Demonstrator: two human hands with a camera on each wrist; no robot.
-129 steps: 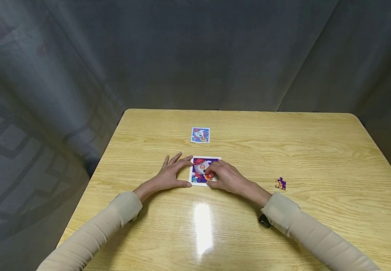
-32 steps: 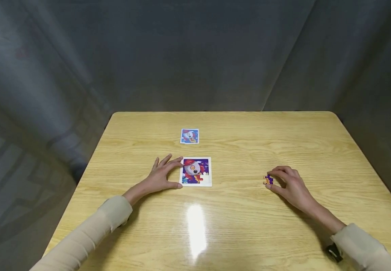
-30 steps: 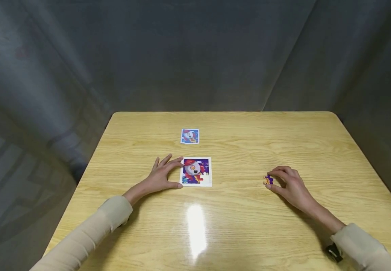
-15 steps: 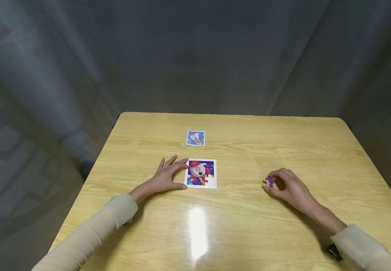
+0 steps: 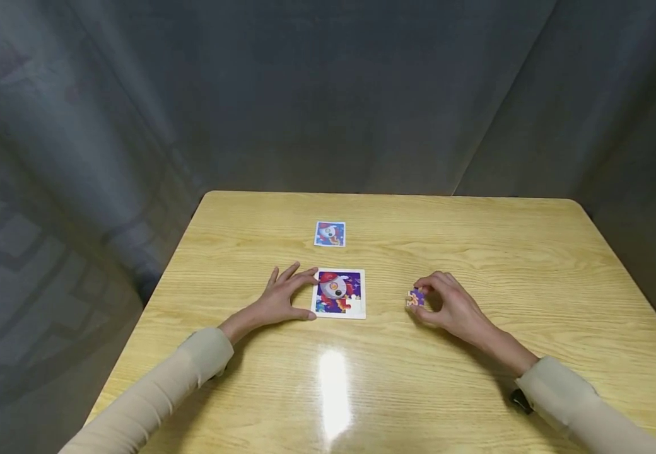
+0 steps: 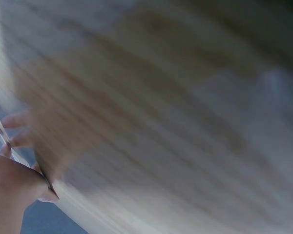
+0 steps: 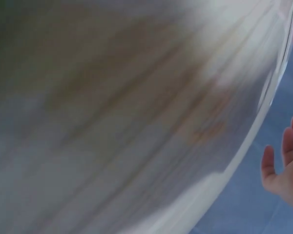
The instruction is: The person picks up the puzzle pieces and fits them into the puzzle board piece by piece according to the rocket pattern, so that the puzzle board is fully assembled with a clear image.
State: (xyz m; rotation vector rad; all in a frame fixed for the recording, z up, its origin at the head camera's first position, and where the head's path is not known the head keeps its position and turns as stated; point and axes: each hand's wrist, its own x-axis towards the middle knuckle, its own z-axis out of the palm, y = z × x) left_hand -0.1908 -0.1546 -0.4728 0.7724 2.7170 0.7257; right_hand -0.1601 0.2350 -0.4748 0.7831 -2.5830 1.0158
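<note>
In the head view, my left hand (image 5: 279, 301) lies spread at the left side of a white-framed puzzle board (image 5: 361, 293). Its thumb and forefinger touch that edge, and the other fingers are stretched out. The board shows a rocket picture, with a bare white gap at its lower right. To the right, my right hand (image 5: 454, 307) pinches a purple jigsaw piece (image 5: 417, 298) with orange flame between thumb and fingers. The piece is apart from the board. The left wrist view shows part of my left hand (image 6: 12, 187); the right wrist view shows some right fingers (image 7: 267, 163).
A small card (image 5: 330, 234) with a similar rocket picture lies beyond the board on the wooden table (image 5: 475, 239). A grey curtain (image 5: 328, 94) hangs behind the table and along its sides.
Over the earlier frames, my right hand left the board, reached right and took hold of the jigsaw piece. It has since carried the piece left towards the board. My left hand stayed at the board's edge.
</note>
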